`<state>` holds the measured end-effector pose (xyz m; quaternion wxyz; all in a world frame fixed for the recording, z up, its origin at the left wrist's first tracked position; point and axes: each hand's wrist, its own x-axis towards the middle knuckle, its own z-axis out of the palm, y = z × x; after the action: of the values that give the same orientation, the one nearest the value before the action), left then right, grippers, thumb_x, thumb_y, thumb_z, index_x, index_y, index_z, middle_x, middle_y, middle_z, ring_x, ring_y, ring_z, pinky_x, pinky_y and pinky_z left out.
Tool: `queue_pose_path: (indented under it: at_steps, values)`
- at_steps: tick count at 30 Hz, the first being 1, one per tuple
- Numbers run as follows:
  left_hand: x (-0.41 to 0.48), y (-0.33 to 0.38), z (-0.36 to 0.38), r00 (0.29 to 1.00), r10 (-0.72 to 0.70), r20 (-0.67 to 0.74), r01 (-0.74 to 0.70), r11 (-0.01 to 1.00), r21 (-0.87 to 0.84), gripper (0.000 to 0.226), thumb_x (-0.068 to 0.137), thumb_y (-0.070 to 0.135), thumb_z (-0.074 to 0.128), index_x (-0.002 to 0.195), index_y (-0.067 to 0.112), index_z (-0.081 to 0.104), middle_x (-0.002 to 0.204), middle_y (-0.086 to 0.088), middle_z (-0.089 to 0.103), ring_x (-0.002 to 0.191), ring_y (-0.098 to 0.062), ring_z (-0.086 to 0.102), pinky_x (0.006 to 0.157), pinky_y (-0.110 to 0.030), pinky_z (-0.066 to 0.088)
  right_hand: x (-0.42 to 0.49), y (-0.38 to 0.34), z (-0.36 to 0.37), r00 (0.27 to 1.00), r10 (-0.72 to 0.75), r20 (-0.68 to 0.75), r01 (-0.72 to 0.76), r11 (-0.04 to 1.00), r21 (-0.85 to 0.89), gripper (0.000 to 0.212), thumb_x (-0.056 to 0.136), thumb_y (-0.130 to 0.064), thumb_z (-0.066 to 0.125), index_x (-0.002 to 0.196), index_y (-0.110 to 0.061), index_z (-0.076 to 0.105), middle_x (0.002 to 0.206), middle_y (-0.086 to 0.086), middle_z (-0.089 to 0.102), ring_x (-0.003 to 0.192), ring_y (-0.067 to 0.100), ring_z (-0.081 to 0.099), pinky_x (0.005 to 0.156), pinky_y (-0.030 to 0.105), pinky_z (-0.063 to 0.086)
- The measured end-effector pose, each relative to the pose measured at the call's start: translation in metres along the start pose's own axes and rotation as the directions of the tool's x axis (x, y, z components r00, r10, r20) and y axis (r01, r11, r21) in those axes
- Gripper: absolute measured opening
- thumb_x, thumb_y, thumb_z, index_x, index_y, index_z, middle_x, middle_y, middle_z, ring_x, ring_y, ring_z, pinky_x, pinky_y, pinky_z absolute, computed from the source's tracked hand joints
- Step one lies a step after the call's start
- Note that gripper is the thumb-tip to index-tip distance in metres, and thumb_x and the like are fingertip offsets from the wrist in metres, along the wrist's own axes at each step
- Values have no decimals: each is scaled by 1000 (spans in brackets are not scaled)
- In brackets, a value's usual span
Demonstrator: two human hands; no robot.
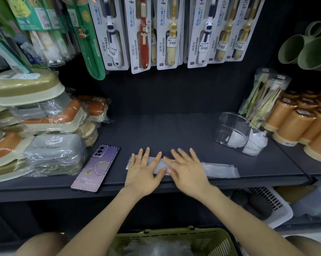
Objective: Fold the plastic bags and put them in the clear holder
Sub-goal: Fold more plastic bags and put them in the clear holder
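Plastic: one folded bag (219, 169), two hands (143, 175) (189, 172)

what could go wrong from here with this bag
The slick plastic bag lies near the shelf's front edge under the flat left hand and right hand; it could slide off or spring open.
The phone sits at that edge beside the left hand; a nudge might knock it off.
The clear holder already has folded bags inside, so a loose fold may not fit.

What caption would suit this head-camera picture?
The left hand and right hand press a plastic bag flat on the shelf, clear holder nearby.
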<state>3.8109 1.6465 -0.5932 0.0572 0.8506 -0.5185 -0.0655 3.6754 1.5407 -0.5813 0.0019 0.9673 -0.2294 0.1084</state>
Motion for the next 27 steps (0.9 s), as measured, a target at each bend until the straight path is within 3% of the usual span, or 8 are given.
queue_pose_path:
  at_steps: [3, 8, 10, 13, 16, 19, 24, 27]
  values:
    - [0, 0, 0, 1000, -10, 11, 10, 1000, 15, 85, 72, 72, -8, 151, 41, -1, 162, -6, -8, 148, -23, -13, 117, -41, -14, -13, 7, 3, 971, 56, 231, -69, 997, 46, 94, 77, -61, -30, 151, -33, 21, 160, -1, 18, 148, 19, 13, 116, 45, -6]
    - [-1, 0, -3, 999, -18, 28, 17, 999, 31, 61, 97, 62, 17, 152, 41, -1, 162, -6, -9, 148, -23, -14, 119, -41, -13, -50, 64, -6, 947, 220, 233, -220, 975, -26, 103, 62, -68, -42, 151, -40, 2, 160, -13, 2, 148, 9, -4, 117, 44, -9]
    - [-1, -1, -3, 999, -14, 37, 13, 999, 36, 61, 97, 62, 16, 152, 41, -2, 162, -6, -9, 148, -23, -14, 119, -42, -12, -51, 74, -13, 930, 270, 248, -290, 956, 45, 102, 69, -72, -30, 152, -35, 16, 160, -11, 14, 148, 10, 7, 119, 42, -1]
    - [1, -2, -4, 998, -4, 57, 1, 999, 49, 65, 94, 66, 11, 151, 40, -3, 161, -6, -10, 148, -23, -14, 119, -41, -11, -41, 83, -21, 931, 362, 49, -365, 927, 83, 68, 90, -53, 22, 137, -14, 52, 138, 6, 54, 125, 30, 48, 105, 43, 33]
    - [3, -7, -7, 996, 30, 88, -35, 998, 51, 64, 95, 65, 14, 152, 39, -3, 161, -4, -10, 148, -21, -14, 120, -39, -11, -37, 84, -31, 919, 378, 113, -382, 924, 9, 33, 87, -36, 59, 114, -18, 67, 110, 3, 61, 108, 29, 53, 89, 36, 38]
    - [9, -14, -12, 991, 83, 101, -86, 996, 31, 66, 96, 64, 19, 152, 36, -3, 161, 0, -10, 148, -17, -14, 119, -37, -12, -37, 80, -46, 891, 407, 202, -438, 887, 144, 5, 81, -31, 65, 75, -30, 65, 88, -5, 57, 97, 22, 56, 84, 31, 41]
    - [14, -19, -17, 994, 103, 32, -105, 993, 47, 85, 81, 76, 13, 153, 31, 7, 160, 0, -5, 149, -21, -9, 118, -39, -14, -46, 68, -45, 905, 368, 211, -414, 877, 243, 33, 81, -22, 66, 55, -33, 48, 82, -6, 56, 84, 18, 56, 77, 29, 41]
    - [-1, 2, -21, 915, 207, -346, -220, 975, 2, 68, 77, 55, 33, 125, 18, 63, 142, -10, 50, 132, -33, 46, 115, -41, 21, -52, 62, -47, 896, 387, 217, -438, 850, 292, 22, 86, -18, 60, 68, -20, 50, 72, -9, 51, 71, 16, 51, 63, 28, 35]
